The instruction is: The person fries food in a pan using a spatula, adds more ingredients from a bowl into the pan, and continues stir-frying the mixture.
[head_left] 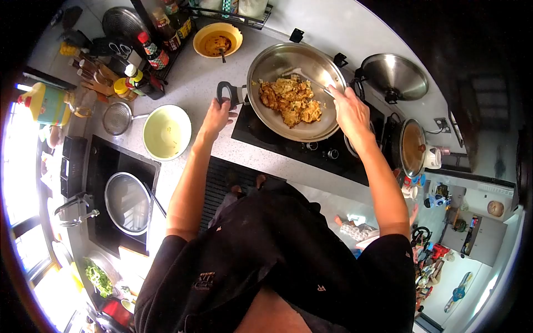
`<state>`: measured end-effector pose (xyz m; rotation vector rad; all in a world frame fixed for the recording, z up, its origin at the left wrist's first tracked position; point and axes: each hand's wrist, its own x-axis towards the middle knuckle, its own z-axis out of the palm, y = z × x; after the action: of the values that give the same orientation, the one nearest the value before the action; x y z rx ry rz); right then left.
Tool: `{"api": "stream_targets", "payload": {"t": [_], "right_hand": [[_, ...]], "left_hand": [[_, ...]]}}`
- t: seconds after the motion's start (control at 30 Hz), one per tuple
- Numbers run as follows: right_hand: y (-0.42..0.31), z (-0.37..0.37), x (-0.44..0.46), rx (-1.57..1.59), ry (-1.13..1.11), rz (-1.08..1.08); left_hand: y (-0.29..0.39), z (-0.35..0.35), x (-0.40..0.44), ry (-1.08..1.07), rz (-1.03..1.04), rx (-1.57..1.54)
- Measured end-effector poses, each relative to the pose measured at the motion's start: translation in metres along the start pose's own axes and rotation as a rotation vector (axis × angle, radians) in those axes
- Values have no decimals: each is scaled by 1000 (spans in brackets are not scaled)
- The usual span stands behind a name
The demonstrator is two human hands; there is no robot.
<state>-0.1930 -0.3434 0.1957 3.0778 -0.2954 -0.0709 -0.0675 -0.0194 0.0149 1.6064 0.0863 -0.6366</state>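
Observation:
A large steel pan (272,65) sits tilted over the black stovetop (266,139), with browned, egg-like food (294,100) in its middle. My left hand (215,117) is closed on the pan's dark looped handle (226,91) at its left side. Over the pan's right rim, my right hand (351,111) grips a metal spatula (315,82), whose far end reaches the food. Left of the handle stands a pale green bowl (167,133) with a few bits inside. Near the wall is a yellow bowl (218,40) holding brown sauce and a spoon.
A sink (100,166) with a round steel basin (127,202) lies at the left. Sauce bottles (152,51) stand at the upper left. A domed lid (395,77) and a lidded pan (412,147) are at the right. Another person's legs (355,228) show lower right.

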Motion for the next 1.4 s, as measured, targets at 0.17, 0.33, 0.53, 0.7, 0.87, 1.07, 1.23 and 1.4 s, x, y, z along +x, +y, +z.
{"api": "stream_targets", "payload": {"t": [0.17, 0.33, 0.53, 0.7, 0.87, 1.07, 1.23, 1.4], "right_hand": [[-5, 26, -8, 31, 69, -42], [9, 25, -27, 16, 59, -44], [10, -17, -39, 60, 110, 26], [4, -20, -57, 28, 64, 24], [-2, 4, -44, 71, 140, 16], [-6, -14, -34, 41, 123, 0], [-7, -5, -20, 55, 159, -18], [-9, 6, -15, 80, 215, 9]], "left_hand": [[-1, -3, 3, -35, 17, 33], [-3, -4, 4, -39, 11, 32], [0, -1, -2, -8, 35, 34], [0, -2, -5, -15, 39, 40], [-4, -4, -3, -57, 10, 47], [-3, -12, -27, -21, 33, 1], [-10, -18, -53, -39, 55, -89], [-45, -25, -74, -34, 26, -137]]}}
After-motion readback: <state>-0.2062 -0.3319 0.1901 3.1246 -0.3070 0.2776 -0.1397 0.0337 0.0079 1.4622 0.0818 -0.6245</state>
